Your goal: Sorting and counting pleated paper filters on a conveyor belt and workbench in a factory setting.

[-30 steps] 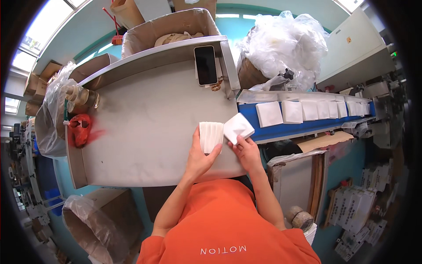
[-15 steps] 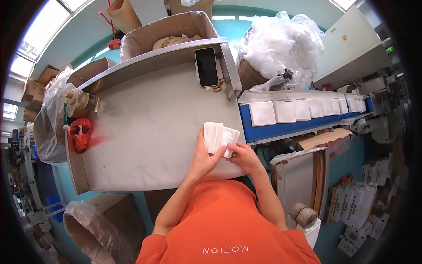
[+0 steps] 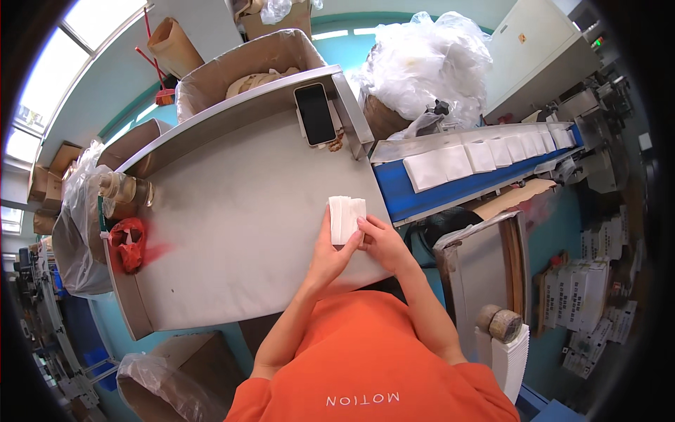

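I see the left hand (image 3: 329,259) wrapped around one gathered white stack (image 3: 343,219), the right hand (image 3: 384,244) pinching its edge; other sheets (image 3: 448,162) lie ungathered, upper right.

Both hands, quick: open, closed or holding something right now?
Left hand: closed around the stack of white sheets.
Right hand: closed on that stack's right edge.

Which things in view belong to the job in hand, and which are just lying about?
Seemingly in the job:
stack of folded white napkins, between the left hand and right hand
more napkins on the blue conveyor belt

Seemingly just lying about:
smartphone
brown beads beside it
red plastic bag
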`<control>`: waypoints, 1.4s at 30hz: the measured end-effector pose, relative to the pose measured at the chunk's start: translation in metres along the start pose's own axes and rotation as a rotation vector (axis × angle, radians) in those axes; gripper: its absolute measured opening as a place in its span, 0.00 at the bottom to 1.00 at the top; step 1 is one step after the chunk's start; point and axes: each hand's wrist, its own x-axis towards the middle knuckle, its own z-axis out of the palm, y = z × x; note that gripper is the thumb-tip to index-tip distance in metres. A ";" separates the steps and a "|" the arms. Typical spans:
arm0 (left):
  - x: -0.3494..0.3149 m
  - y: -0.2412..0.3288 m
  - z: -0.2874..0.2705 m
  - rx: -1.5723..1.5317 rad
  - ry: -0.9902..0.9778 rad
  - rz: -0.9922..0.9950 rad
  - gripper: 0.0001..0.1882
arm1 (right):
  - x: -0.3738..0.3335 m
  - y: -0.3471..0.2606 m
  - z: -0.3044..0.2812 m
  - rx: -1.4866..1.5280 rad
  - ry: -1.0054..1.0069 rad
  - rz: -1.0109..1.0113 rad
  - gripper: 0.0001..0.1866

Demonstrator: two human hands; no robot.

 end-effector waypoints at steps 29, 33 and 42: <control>0.025 -0.012 -0.102 0.965 0.229 0.717 0.22 | 0.039 0.023 -0.002 0.073 0.400 -0.160 0.13; 0.024 -0.042 -0.105 1.152 -0.184 0.718 0.29 | 0.057 0.000 -0.024 0.294 0.639 -0.532 0.12; 0.092 -0.045 0.029 1.269 -0.319 0.806 0.26 | -0.092 0.095 -0.057 -0.157 0.320 -0.376 0.13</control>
